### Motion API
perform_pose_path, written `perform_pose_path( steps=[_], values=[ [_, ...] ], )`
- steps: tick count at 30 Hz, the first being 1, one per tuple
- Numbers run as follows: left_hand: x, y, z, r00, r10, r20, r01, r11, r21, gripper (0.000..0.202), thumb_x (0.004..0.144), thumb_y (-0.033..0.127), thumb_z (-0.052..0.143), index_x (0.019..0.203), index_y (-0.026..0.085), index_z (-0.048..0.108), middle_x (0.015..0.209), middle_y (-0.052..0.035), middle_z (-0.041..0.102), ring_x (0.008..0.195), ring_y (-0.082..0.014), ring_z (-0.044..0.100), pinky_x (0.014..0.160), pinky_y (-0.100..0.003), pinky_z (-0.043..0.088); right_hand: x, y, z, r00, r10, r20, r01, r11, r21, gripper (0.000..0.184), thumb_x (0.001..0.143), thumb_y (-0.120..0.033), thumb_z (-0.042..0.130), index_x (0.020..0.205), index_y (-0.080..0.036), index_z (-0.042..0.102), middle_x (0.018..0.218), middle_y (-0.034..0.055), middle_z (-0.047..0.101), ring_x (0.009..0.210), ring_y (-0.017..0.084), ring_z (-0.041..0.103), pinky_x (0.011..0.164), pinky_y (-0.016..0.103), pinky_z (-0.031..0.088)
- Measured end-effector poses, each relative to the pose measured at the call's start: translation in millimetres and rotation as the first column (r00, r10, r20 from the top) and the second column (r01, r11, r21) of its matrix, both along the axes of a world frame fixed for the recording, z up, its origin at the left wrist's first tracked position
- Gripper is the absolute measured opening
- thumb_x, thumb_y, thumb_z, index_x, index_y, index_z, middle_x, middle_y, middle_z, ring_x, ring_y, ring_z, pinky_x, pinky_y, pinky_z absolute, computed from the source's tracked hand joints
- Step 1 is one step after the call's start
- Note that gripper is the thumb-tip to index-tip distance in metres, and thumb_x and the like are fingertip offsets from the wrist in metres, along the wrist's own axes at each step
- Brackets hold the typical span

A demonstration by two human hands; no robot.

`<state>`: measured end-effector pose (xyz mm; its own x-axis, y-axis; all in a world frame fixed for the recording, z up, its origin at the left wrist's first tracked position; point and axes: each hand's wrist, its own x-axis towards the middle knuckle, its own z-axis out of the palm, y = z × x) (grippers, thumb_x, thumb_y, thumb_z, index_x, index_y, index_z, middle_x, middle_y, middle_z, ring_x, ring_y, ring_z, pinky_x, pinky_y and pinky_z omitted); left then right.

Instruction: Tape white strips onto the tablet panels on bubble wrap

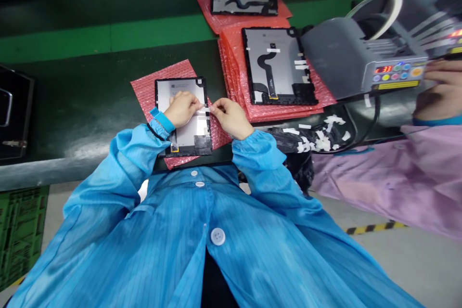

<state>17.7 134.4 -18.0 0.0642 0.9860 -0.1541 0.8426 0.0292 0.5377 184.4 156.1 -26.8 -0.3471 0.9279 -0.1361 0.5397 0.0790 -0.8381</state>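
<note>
A tablet screen panel (195, 131) with a black frame and a pale grey back lies on a red bubble-wrap bag (146, 91) on the bench before me. My left hand (182, 109) rests over the panel, thumb and forefinger pinched near its right edge. Just to the right, my right hand (232, 118) is pinched at that same edge. Between the two sets of fingertips shows a small strip of white tape (204, 110). More short white strips sit below it along the frame. My left hand covers part of the panel's middle.
Another screen panel (279, 67) lies on stacked red bubble bags (234, 77), with a further panel (243, 0) behind. A grey tape dispenser (342, 57) stands right. White tape scraps (321, 139) stick to black plastic. A co-worker's pink sleeve (397, 173) reaches in. A black case (14, 110) is left.
</note>
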Motion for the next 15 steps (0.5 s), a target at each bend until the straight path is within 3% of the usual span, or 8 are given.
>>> perform_pose_path(
  steps=[5, 15],
  values=[
    [17, -10, 4.3, 0.981, 0.089, -0.171, -0.096, 0.995, -0.029, 0.024, 0.096, 0.025, 0.050, 0.091, 0.014, 0.070, 0.114, -0.0142, 0.065, 0.121, -0.0337, 0.049, 0.100, -0.047, 0.036, -6, -1, -14.8, 0.989, -0.045, 0.144, 0.013, 0.976, 0.218, 0.020, 0.080, -0.010, 0.058, 0.065, -0.020, 0.050, 0.073, 0.0027, 0.052, 0.078, 0.019, 0.052, 0.085, 0.037, 0.043],
    [22, -15, 3.9, 0.967, 0.057, -0.248, -0.061, 0.998, -0.010, 0.021, 0.096, 0.022, 0.051, 0.098, 0.011, 0.069, 0.119, -0.0172, 0.063, 0.125, -0.0353, 0.046, 0.102, -0.047, 0.034, -5, -1, -31.4, 0.974, -0.067, 0.217, -0.015, 0.935, 0.355, 0.013, 0.080, -0.012, 0.061, 0.068, -0.018, 0.059, 0.078, 0.0069, 0.057, 0.082, 0.022, 0.052, 0.086, 0.040, 0.043]
  ],
)
